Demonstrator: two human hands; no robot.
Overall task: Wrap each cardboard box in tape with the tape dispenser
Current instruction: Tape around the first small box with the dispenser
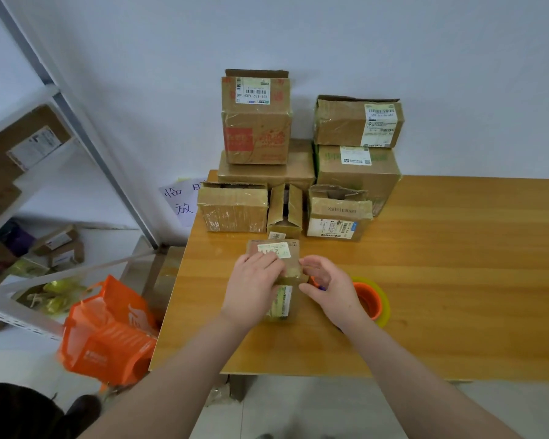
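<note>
Fingers (268,260) of the left hand (254,283) lie flat, pinning the small box (293,264) to the table (457,264). Right of it, the right hand (328,289) clasps the tape dispenser (373,299); likely drawing tape taut.

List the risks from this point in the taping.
1. The left hand presses on the small box near the tape band; the fingers could get taped down.
2. The right hand seems to grip the tape dispenser at the box edge; a skewed pull may run the tape crooked.
3. The narrow open box stands just behind; a shove could knock it.
</note>
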